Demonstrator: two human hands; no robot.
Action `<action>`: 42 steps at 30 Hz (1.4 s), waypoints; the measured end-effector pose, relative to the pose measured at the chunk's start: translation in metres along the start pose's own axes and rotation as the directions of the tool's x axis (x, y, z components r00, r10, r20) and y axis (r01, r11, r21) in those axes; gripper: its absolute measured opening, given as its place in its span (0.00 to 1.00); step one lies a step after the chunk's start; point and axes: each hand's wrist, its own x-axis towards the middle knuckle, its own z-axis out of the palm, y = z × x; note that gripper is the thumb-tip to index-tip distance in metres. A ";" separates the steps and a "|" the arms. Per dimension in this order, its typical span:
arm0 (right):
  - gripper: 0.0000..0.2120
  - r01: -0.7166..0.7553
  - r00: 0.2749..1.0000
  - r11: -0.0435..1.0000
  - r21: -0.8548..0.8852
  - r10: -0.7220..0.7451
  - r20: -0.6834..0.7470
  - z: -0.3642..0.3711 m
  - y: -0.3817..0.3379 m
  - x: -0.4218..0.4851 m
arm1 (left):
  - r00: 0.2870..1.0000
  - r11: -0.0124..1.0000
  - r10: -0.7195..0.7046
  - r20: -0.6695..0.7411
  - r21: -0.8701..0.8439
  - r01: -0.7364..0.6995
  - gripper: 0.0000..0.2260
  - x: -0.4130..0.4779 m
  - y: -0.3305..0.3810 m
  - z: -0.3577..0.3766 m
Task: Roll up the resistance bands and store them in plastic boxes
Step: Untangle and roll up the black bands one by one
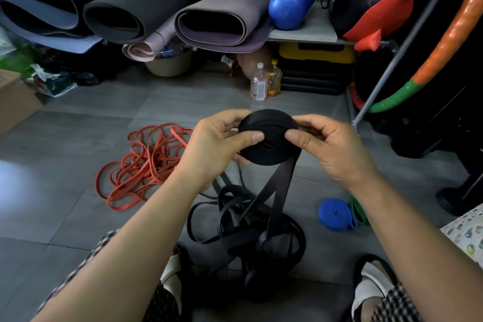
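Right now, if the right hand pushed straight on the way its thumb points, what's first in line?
The black band roll the right hand pinches; just past it, the left hand's thumb, tip to tip. Depth there is unclear.

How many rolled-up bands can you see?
3. A black roll is gripped by the left hand and right hand, a blue roll lies on the floor, and a green roll sits beside it, partly hidden. Others may be out of sight.

Grey tiled floor. At the far side, rolled exercise mats and a blue foam roller lie on a low shelf. A cardboard box sits left, a metal rack right.
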 end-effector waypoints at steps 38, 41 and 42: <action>0.11 -0.053 0.998 0.998 0.018 0.053 0.018 -0.003 -0.003 -0.001 | 0.999 0.996 0.031 -0.025 -0.080 -0.033 0.11 0.001 0.003 0.000; 0.12 -0.039 0.999 0.992 -0.123 0.043 0.029 0.001 -0.003 -0.001 | 0.995 1.000 0.001 0.096 0.005 -0.001 0.14 0.000 0.001 -0.005; 0.11 -0.044 0.998 0.991 -0.129 0.050 0.040 0.005 -0.003 -0.002 | 0.995 1.000 0.000 0.102 0.031 -0.003 0.14 -0.001 0.000 -0.006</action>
